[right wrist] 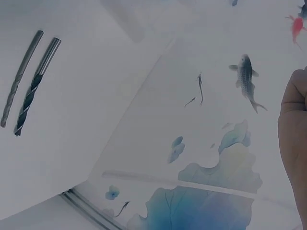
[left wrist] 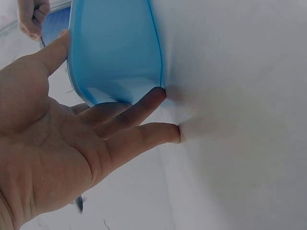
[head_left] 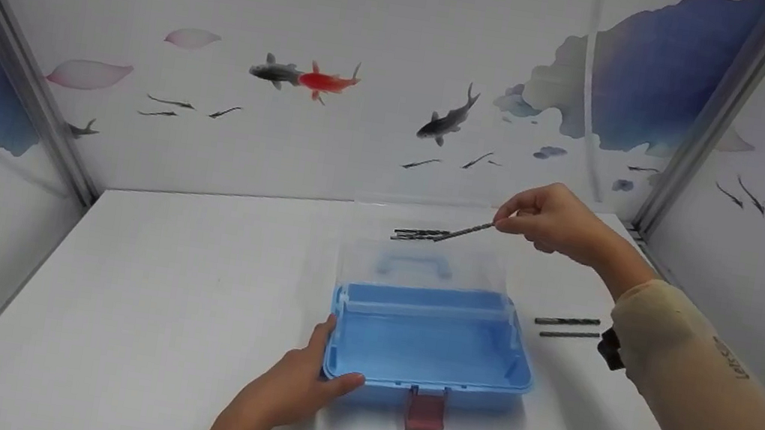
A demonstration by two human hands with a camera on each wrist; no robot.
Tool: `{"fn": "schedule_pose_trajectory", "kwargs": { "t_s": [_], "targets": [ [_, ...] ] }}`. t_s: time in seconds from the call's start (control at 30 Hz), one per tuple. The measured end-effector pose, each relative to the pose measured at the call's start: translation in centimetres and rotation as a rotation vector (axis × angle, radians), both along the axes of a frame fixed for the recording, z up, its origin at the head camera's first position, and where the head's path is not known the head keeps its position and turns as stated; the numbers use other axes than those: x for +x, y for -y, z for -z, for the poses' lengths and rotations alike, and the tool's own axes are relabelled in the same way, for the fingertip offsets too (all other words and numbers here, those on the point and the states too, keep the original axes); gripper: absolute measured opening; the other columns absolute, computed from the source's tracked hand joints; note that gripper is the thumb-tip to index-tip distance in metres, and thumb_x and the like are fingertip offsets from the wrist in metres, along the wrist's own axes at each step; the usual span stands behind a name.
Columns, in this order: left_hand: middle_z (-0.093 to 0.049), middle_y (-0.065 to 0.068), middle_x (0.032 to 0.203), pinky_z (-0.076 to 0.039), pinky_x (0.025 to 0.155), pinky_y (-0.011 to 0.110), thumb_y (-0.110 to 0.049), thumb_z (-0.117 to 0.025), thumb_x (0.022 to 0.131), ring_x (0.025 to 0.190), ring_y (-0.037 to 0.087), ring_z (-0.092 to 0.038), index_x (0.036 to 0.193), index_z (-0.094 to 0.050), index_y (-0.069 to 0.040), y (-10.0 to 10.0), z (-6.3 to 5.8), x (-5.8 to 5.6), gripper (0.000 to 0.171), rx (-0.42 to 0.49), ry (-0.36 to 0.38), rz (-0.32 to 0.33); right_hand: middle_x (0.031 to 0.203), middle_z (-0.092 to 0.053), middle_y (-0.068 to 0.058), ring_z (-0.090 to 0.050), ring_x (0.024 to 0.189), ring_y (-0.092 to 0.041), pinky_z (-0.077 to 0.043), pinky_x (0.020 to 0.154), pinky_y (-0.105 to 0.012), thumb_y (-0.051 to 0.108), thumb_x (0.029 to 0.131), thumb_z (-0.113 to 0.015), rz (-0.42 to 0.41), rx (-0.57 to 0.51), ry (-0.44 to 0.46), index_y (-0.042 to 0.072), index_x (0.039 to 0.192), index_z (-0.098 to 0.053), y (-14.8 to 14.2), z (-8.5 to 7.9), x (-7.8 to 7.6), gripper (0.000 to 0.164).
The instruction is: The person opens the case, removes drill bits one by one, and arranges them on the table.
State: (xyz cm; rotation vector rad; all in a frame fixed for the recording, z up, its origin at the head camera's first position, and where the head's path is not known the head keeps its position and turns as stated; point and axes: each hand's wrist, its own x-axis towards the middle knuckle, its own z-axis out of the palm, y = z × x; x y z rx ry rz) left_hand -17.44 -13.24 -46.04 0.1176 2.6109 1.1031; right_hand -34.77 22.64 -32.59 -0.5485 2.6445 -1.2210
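Observation:
A blue plastic box (head_left: 430, 351) stands with its clear lid (head_left: 473, 266) tipped back; no contents show inside it. My left hand (head_left: 296, 384) rests against the left front corner, thumb at the rim and fairly straight fingers along the outer wall. In the left wrist view, two fingertips (left wrist: 158, 93) reach down by the table. Above and behind the lid, my right hand (head_left: 552, 221) pinches the end of a thin drill bit (head_left: 467, 231). Its far tip overlaps a small bunch of drill bits (head_left: 414, 234) beyond the lid. Only the right hand's edge shows in the right wrist view.
Right of the box, a thick drill bit (head_left: 567, 322) and a thinner drill bit (head_left: 569, 335) lie side by side on the white table (head_left: 187, 307). A reddish latch (head_left: 426, 413) hangs at the box front. Printed wall panels (head_left: 381, 18) enclose the table.

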Motion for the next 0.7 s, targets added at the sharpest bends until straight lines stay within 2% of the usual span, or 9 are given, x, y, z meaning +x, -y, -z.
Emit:
{"fn": "schedule_pose_trajectory", "kwargs": {
  "t_s": [0.4, 0.7],
  "targets": [
    [-0.042, 0.027, 0.166, -0.041, 0.118, 0.068, -0.062, -0.072, 0.095, 0.152, 0.048, -0.046, 0.172, -0.011, -0.012, -0.3, 0.1, -0.1, 0.110, -0.019, 0.016, -0.026, 0.057, -0.035, 0.008, -0.028, 0.048, -0.008, -0.032, 0.047, -0.027, 0.025, 0.101, -0.074, -0.004, -0.028, 0.020, 0.003, 0.114, -0.076, -3.4, 0.4, 1.5, 0.025],
    [-0.041, 0.028, 0.167, -0.041, 0.118, 0.068, -0.062, -0.072, 0.095, 0.152, 0.048, -0.045, 0.172, -0.010, -0.012, -0.3, 0.1, -0.1, 0.110, -0.028, 0.021, -0.029, 0.057, -0.035, 0.009, -0.029, 0.049, -0.007, -0.031, 0.045, -0.026, 0.023, 0.101, -0.074, 0.036, -0.058, 0.005, 0.002, 0.111, -0.075, -6.4, 0.9, 3.0, 0.023]
  ]
}}
